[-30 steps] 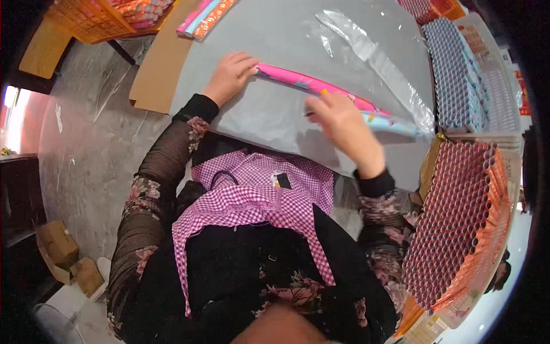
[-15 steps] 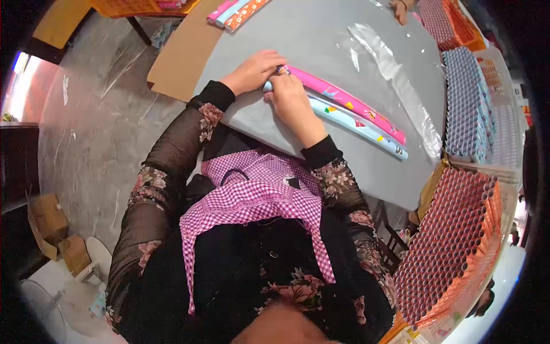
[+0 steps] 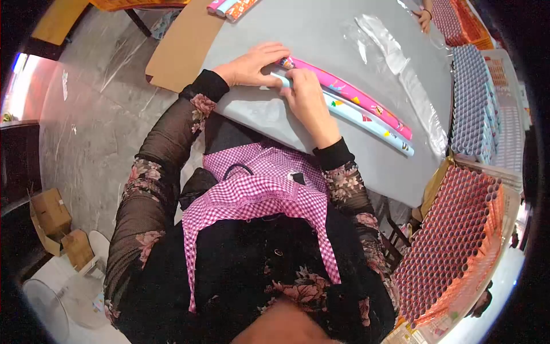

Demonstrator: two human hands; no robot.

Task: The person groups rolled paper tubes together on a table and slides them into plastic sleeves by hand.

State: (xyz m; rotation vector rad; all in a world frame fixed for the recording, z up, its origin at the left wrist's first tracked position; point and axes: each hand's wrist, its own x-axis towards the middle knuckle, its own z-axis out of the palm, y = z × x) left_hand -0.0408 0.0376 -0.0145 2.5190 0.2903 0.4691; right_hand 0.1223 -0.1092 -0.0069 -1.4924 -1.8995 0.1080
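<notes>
Two patterned wrapping paper rolls lie side by side on the grey table (image 3: 252, 109), a pink roll (image 3: 366, 103) on the far side and a light blue roll (image 3: 366, 121) on the near side. My left hand (image 3: 252, 66) spans their left ends, fingertips at the pink end and thumb near the blue one. Over both rolls, a little to the right, my right hand (image 3: 309, 103) curls its fingers around them. Part of each roll is hidden under that hand.
Crumpled clear plastic film (image 3: 401, 69) lies beyond the rolls. More rolls (image 3: 232, 8) rest at the far left beside a cardboard sheet (image 3: 183, 43). Crates of red rolls (image 3: 452, 241) and blue rolls (image 3: 470, 103) stand on the right. Another person's hand (image 3: 424, 20) is at the far edge.
Both hands and the two rolls have shifted slightly right in view. My left thumb has spread away from its fingers. The other person's hand has moved right.
</notes>
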